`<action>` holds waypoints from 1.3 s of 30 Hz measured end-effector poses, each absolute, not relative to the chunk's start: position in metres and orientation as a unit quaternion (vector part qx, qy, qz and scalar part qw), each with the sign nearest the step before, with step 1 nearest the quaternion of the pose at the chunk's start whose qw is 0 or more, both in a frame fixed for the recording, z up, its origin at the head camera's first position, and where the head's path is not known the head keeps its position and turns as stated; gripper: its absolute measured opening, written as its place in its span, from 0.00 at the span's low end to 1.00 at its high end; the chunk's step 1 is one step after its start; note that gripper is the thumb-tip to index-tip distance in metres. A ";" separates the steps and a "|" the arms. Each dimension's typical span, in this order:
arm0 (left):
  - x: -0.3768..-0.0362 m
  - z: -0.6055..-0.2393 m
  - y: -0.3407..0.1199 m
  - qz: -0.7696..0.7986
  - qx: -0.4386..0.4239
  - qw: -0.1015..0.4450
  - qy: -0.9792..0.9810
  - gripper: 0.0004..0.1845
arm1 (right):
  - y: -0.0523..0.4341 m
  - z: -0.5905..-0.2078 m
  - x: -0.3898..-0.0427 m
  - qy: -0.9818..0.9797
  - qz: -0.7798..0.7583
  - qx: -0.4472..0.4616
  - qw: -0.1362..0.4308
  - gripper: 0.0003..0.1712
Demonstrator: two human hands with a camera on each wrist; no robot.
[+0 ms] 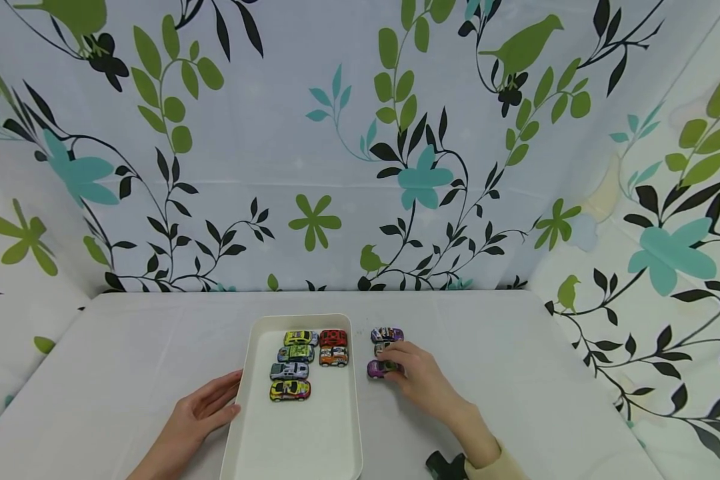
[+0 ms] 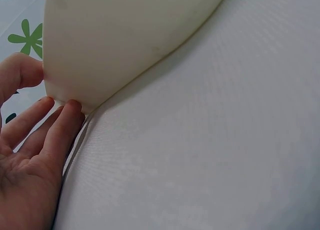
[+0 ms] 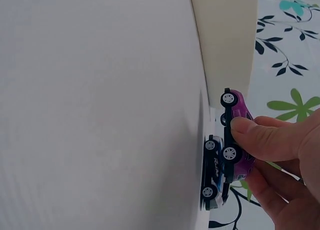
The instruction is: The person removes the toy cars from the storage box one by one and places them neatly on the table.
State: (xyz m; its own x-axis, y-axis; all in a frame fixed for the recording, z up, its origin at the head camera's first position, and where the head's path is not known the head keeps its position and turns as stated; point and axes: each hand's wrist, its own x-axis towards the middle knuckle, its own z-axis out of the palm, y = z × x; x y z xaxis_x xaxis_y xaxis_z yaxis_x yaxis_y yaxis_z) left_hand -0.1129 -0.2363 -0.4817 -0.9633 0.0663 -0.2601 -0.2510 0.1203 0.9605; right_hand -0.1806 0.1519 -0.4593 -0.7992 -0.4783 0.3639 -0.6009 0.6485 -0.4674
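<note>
My right hand [image 1: 423,383] pinches a purple toy car [image 3: 241,109] between thumb and fingers, to the right of the white tray [image 1: 300,443]. In the right wrist view the purple car's wheels face the camera. Close beside it stands a white and blue toy car [image 3: 212,177], partly covered by the hand in the head view. Another purple toy car [image 1: 387,335] lies just behind these two. My left hand [image 1: 201,413] touches the tray's left side, its fingertips [image 2: 74,105] resting against the outer wall.
Inside the tray, toward its far end, several toy cars stand in two columns: a yellow and red one [image 1: 290,391] is nearest, a red one [image 1: 333,337] far right. A black object [image 1: 445,465] lies by the right wrist. Patterned cloth [image 1: 246,147] hangs behind the white table [image 1: 516,373].
</note>
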 end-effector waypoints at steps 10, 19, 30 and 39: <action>-0.114 -0.482 -0.237 0.659 -0.060 0.119 0.741 0.38 | 0.163 -0.466 -0.186 -0.914 0.283 0.274 0.100 0.19; -0.113 -0.480 -0.237 0.660 -0.058 0.119 0.739 0.38 | 0.167 -0.471 -0.190 -0.914 0.278 0.275 0.109 0.18; -0.113 -0.481 -0.237 0.655 -0.061 0.118 0.744 0.38 | 0.167 -0.475 -0.192 -0.912 0.277 0.279 0.120 0.18; -0.113 -0.481 -0.237 0.658 -0.061 0.120 0.741 0.38 | 0.168 -0.478 -0.195 -0.906 0.274 0.283 0.153 0.18</action>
State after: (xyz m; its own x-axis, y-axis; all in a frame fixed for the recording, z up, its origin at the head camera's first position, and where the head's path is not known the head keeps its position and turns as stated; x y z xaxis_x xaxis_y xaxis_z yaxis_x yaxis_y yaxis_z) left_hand -0.1135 -0.2367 -0.4812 -0.9640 0.0673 -0.2573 -0.2476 0.1268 0.9605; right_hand -0.1949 0.1683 -0.4777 -0.7934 -0.4292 0.4316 -0.5964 0.6899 -0.4103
